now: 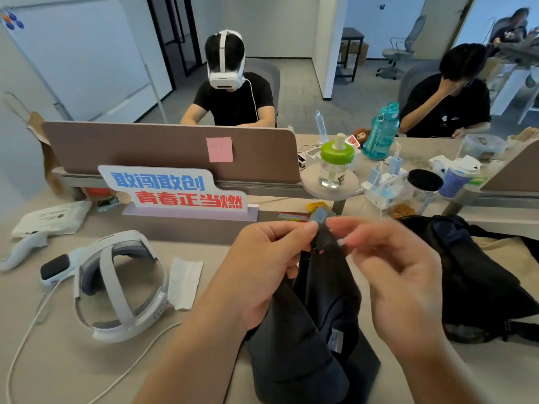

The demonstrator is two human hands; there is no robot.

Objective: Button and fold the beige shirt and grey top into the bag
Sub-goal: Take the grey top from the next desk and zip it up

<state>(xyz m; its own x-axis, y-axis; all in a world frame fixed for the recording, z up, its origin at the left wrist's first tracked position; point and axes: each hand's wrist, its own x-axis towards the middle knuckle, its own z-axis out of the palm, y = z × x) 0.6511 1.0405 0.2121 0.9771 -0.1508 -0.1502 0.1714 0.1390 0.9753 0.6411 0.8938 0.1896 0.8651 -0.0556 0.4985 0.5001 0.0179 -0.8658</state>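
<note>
- The left hand (262,266) pinches the top edge of the grey top (309,339) between thumb and forefinger; its grip is closed on the cloth.
- The right hand (399,275) meets the same raised edge from the other side, thumb and forefinger narrowed around the fabric near a small pale piece, perhaps a button; this hand is motion-blurred, so I cannot tell exactly what it touches.
- The top is dark grey, held up between both hands above the counter (43,360), with the rest hanging down toward the near edge and a small label showing on its inner side.
- A black bag (478,281) lies on the counter just right of the top, behind the right hand.
- A white headset (122,287) with its cable lies on the counter to the left, well apart from the top, with a white tissue (185,282) just beside it.
- A white controller (20,252) rests at the far left.
- A sign (175,189) with blue and red characters stands against the brown divider (163,150), which carries a pink note (219,149).
- Beyond the divider sits a person (233,97) wearing a headset; another person (449,103) sits to the right.
- A teal bottle (382,132) stands on the far desk.
</note>
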